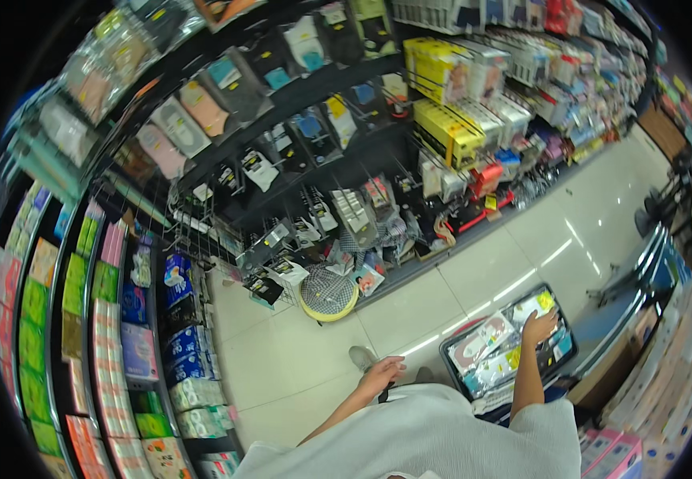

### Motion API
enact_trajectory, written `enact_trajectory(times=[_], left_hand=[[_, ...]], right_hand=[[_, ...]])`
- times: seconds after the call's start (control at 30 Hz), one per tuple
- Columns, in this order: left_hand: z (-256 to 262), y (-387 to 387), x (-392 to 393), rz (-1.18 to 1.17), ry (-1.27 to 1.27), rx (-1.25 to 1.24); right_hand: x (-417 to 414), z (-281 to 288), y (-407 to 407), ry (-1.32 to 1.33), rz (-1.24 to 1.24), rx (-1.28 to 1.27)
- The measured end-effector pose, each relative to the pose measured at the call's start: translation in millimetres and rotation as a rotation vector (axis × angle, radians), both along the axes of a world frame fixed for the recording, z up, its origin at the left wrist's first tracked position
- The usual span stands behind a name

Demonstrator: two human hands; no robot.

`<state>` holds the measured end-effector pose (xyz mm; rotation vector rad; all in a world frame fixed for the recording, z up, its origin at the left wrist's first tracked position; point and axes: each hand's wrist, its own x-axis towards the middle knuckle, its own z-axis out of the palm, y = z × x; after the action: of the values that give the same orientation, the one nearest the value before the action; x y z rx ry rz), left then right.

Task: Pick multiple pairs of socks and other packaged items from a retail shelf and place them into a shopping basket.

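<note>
Over a dark-rimmed basket (452,366) filled with packaged socks, my right hand (540,327) rests on a white and yellow packet (525,308); whether its fingers grip it I cannot tell. Packets with pink and white socks (479,344) lie in the basket's left part. My left hand (383,372) is held in front of my body with its fingers apart and nothing in it. Ahead, packaged socks (260,170) hang from hooks on a black display rack.
A round stool with a checked cover (329,290) stands by the rack's foot. Shelves of tissue packs (106,281) rise at the left. Yellow boxes (447,132) hang farther right on the rack. Stacked cartons (651,359) and a blue folded item (651,269) are at the right.
</note>
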<state>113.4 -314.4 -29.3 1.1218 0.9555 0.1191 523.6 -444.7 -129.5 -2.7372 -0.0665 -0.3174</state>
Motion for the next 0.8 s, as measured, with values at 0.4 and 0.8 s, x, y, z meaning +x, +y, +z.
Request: enact_trajectory(times=[0.4,0.8], left_hand=[[-10.7,77.0,-14.2,-0.105,-0.115,0.022],[-15.5,226.1,-125.6,0.246,-0.248,0.139]], right_hand=[[-66.0,179.8,201.3,-0.124,0.929,0.687],[-343.2,393.9,534.6,0.355,1.973,0.832]])
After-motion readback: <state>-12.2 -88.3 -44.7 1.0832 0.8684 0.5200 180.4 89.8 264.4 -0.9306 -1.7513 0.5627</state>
